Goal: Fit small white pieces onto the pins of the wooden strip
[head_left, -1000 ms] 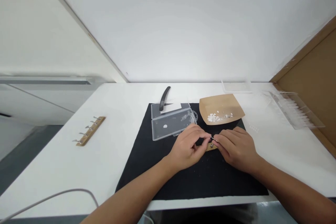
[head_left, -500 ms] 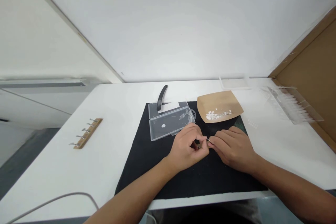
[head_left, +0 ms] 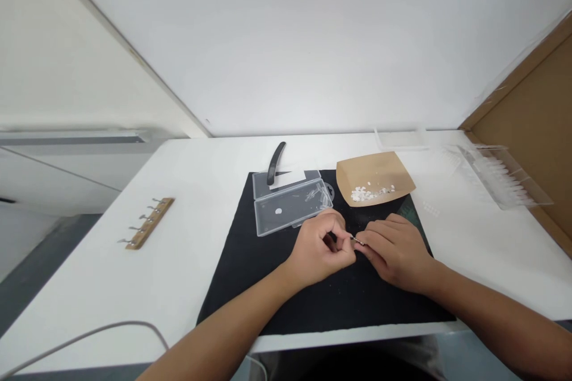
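Note:
My left hand (head_left: 319, 248) and my right hand (head_left: 397, 255) meet over a black cloth (head_left: 308, 312). Between their fingertips shows a small, thin, dark, shiny piece (head_left: 357, 240), too small to name. The right fingers close around its right end. The left thumb and index finger pinch at its left end; whatever else they hold is hidden. Just beyond the left hand lies an open clear plastic case (head_left: 263, 221) with small clear pieces and one white round piece in it. Behind the right hand, a brown paper tray (head_left: 357, 172) holds many small white flakes (head_left: 363, 194).
A black curved nail file (head_left: 276, 164) and a white card (head_left: 288, 179) lie across the case's lid. A wooden hook rack (head_left: 151, 223) lies at left, near a grey cable (head_left: 111, 325). Clear plastic boxes (head_left: 500, 181) stand at right beside a brown board (head_left: 531, 113).
Slightly more of the small dark piece shows between the fingertips. Both hands otherwise keep nearly the same place and grip. The whole view has shifted a little.

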Tool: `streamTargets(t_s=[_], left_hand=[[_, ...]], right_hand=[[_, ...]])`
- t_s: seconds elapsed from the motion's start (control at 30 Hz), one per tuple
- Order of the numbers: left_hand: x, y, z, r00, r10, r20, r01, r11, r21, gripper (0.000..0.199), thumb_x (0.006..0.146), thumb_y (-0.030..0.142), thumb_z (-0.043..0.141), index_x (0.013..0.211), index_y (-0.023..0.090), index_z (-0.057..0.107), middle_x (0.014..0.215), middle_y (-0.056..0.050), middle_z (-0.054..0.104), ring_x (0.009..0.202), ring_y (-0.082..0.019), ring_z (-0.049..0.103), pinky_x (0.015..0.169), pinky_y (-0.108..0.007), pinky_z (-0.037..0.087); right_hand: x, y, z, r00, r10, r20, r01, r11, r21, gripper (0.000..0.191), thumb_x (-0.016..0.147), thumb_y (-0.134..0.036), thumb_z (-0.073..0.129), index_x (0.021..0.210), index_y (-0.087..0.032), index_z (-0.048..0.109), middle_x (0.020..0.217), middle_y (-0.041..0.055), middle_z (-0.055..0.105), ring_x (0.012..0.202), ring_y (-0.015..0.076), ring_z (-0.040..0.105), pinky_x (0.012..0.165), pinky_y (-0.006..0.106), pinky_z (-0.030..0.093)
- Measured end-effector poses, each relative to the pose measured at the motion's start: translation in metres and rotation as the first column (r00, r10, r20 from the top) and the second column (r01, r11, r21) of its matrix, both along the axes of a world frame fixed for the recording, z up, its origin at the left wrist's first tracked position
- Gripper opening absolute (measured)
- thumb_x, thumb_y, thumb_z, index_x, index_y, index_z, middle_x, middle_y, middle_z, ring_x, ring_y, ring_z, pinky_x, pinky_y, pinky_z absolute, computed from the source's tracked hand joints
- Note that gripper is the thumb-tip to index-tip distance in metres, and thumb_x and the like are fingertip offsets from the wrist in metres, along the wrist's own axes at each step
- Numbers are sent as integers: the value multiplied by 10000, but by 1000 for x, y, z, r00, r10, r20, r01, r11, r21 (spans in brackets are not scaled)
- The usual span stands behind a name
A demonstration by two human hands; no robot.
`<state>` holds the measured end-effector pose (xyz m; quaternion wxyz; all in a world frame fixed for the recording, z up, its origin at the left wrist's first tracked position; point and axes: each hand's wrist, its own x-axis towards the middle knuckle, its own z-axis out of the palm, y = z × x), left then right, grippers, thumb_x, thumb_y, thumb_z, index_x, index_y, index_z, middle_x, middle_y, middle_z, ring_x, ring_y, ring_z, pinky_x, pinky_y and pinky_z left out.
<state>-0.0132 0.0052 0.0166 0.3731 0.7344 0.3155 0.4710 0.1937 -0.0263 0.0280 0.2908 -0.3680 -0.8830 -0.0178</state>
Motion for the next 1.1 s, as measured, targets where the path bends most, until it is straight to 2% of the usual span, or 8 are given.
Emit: streamTargets(t_s=[0.2, 0.3, 0.4, 0.5, 0.63, 0.87, 1.1], left_hand=[[0, -1, -2, 996, -34, 82, 45, 990, -136, 193, 736, 94, 690, 677, 183, 529, 665, 0, 590, 641, -117, 578, 547, -214, 460], [0, -2, -2, 993, -52, 104, 72, 977, -201, 180, 761, 120, 719, 699, 171, 557, 701, -13, 596, 647, -112, 585, 487, -177, 441], [-2, -3, -2, 988, -68, 140, 109, 946, -306, 158, 823, 185, 738, 749, 157, 601, 770, -30, 601, 619, -101, 585, 399, -140, 432], [-3, -4, -2, 974, -96, 205, 170, 909, -382, 152, 862, 254, 750, 823, 140, 658, 848, -50, 610, 597, -97, 599, 350, -140, 481], [-5, -4, 0, 965, -118, 236, 205, 898, -390, 153, 887, 271, 743, 904, 121, 714, 914, -66, 612, 573, -81, 602, 349, -146, 519], [-4, -2, 7, 967, -116, 226, 191, 919, -344, 141, 856, 239, 810, 887, 123, 736, 759, -39, 613, 632, -110, 615, 355, -109, 485], [-6, -2, 10, 965, -153, 215, 233, 875, -425, 198, 872, 294, 818, 860, 110, 743, 906, -79, 639, 642, -111, 641, 365, -153, 554]], right_hand=[[0, 0, 1, 996, 13, -88, -23, 994, -109, 192, 1078, -245, 511, 966, -191, 658, 755, 5, 653, 658, 146, 544, 659, 345, 291], [1, 0, 1, 990, 15, -142, -41, 982, -185, 202, 1083, -246, 496, 980, -197, 662, 754, -3, 649, 654, 139, 538, 665, 335, 306], [3, 1, 0, 983, 4, -183, -49, 969, -242, 198, 1090, -241, 490, 999, -202, 662, 773, -5, 657, 658, 136, 526, 680, 327, 325], [4, 2, 0, 976, -10, -220, -53, 959, -279, 182, 1095, -245, 495, 1041, -206, 663, 802, -4, 671, 680, 141, 533, 695, 317, 345], [5, 4, 0, 967, -28, -252, -50, 954, -295, 170, 1098, -259, 506, 1070, -214, 668, 815, -5, 674, 704, 147, 551, 702, 306, 360], [6, 5, 0, 970, -18, -241, -40, 972, -231, 140, 1085, -223, 524, 1081, -211, 663, 803, -5, 665, 685, 148, 523, 697, 314, 346], [8, 5, 2, 974, 5, -228, -57, 974, -220, 131, 1082, -188, 528, 1088, -214, 656, 806, -12, 651, 689, 141, 503, 703, 315, 335]])
